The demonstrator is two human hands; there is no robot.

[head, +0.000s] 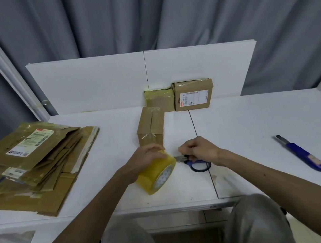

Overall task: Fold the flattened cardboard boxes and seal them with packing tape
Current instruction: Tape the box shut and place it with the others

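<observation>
Gripped tape roll (159, 175), judged light and rigid, over its rim with left hand (146, 156); apparently pinched flimsy, sticky tape end (179, 150) with right hand (198, 150).

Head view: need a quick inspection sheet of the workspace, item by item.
Surface: white table, with a seam running front to back.
Job's things: stack of flattened boxes at left; three taped boxes at back middle; yellow tape roll and blue scissors near the front.
Clutter: blue utility knife at right, apart from the rest.
Hands: left hand grips the tape roll from above; right hand is curled just above the scissors, what it pinches is unclear.
Cables: nothing seen.
Surroundings: white boards behind the table, grey curtain beyond.
</observation>
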